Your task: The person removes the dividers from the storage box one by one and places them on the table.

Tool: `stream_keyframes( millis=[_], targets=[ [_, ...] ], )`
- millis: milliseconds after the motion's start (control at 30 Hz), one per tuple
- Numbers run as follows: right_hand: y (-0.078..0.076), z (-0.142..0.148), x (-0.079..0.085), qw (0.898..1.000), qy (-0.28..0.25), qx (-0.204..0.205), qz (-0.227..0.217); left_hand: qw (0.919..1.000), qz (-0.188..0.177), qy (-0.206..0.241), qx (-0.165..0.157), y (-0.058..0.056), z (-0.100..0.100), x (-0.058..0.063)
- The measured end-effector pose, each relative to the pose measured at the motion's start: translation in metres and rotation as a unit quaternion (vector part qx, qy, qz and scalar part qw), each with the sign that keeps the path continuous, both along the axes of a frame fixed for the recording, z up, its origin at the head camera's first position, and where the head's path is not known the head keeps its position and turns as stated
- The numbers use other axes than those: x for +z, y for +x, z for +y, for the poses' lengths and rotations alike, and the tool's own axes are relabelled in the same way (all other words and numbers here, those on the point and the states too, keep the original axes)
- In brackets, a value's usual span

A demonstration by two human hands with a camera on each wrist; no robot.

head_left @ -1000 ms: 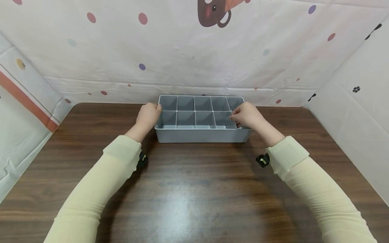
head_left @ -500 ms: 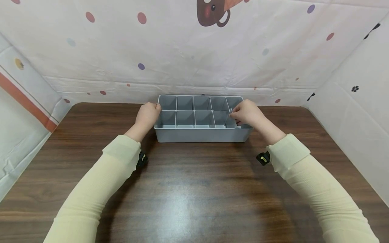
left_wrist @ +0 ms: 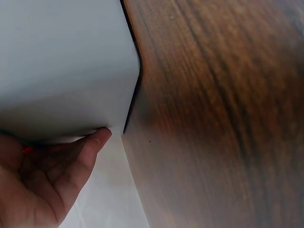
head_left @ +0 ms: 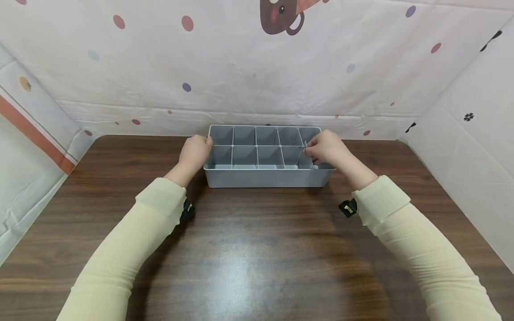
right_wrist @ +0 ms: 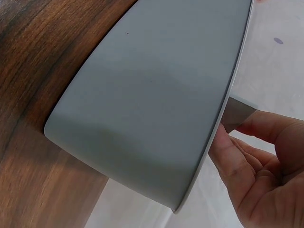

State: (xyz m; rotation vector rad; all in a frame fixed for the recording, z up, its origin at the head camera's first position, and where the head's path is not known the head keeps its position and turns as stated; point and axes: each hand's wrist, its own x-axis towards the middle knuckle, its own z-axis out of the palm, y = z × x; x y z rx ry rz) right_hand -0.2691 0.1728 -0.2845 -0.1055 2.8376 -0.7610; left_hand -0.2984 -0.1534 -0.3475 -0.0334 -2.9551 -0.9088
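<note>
A grey storage box (head_left: pixel 265 178) with thin dividers forming two rows of compartments sits at the back of the table. At its left end, my left hand (head_left: pixel 195 154) grips the side wall, the thumb at the rim. In the left wrist view, the fingers of the left hand (left_wrist: pixel 61 175) lie against the box's outer wall (left_wrist: pixel 61 57). My right hand (head_left: pixel 328 148) is over the right end and pinches a grey divider (right_wrist: pixel 237 113). This divider sticks up above the box rim in the right wrist view; its lower part is hidden behind the wall (right_wrist: pixel 156 90).
The box stands on a dark wood-grain table (head_left: pixel 249 249). Close behind it hangs a white cloth backdrop (head_left: pixel 241 67) with coloured dots. More white sheeting (head_left: pixel 470 138) borders the right side.
My right hand has risen slightly, and the divider it pinches now shows a little higher above the compartments. The left hand has kept its hold on the box's left end.
</note>
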Motion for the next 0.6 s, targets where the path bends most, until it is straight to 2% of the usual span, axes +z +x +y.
stream_keyframes(
  millis=[200, 600],
  targets=[
    [0.0001, 0.0005, 0.0021, 1.000, -0.002, -0.001, 0.004, 1.0000, 0.006, -0.003, 0.003, -0.0001, 0.0003, 0.0004],
    [-0.0002, 0.0008, 0.0066, 1.000, -0.012, 0.001, 0.001, 1.0000, -0.006, 0.005, 0.004, 0.0008, 0.0002, 0.0007]
  ],
)
